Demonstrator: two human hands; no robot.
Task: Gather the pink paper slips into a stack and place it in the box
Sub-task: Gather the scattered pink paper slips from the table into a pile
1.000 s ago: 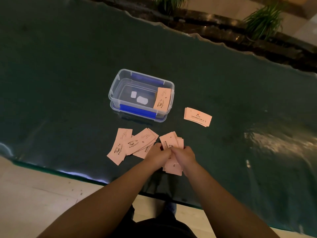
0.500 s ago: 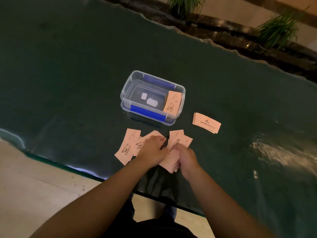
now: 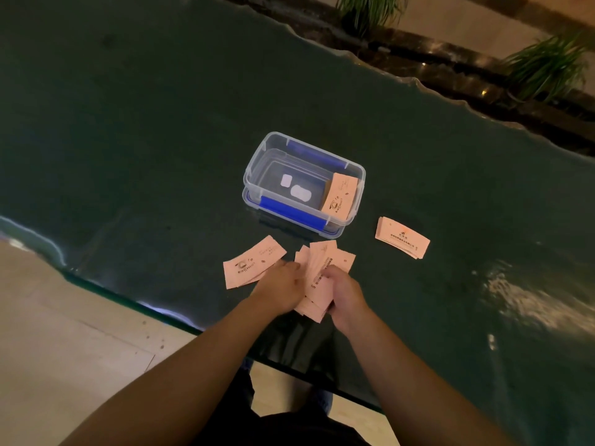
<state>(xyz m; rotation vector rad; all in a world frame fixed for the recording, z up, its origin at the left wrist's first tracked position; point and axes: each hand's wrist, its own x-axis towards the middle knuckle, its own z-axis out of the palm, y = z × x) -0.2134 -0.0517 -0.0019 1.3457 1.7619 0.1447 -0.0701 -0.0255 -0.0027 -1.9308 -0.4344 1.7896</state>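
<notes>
A fanned bunch of pink paper slips [image 3: 323, 272] lies between my hands near the table's front edge. My right hand [image 3: 344, 294] grips its right side, and my left hand [image 3: 283, 286] presses on its left side. A few loose pink slips [image 3: 252, 265] rest on the table just left of my left hand. A neat stack of slips [image 3: 402, 237] lies apart to the right. The clear plastic box [image 3: 257, 162] with blue latches stands beyond my hands, and one stack of slips [image 3: 340, 196] leans inside its right end.
The dark green table [image 3: 161, 123] has a wavy far edge. Its front edge [image 3: 154, 309] runs just below my hands. Potted plants [image 3: 547, 66] and a dark ledge stand beyond the table. Pale floor shows at the lower left.
More slips have been drawn from the left pile into the bunch between my hands. The loose slips at the left have shifted and lie flatter. The view has drifted, so the box sits further right.
</notes>
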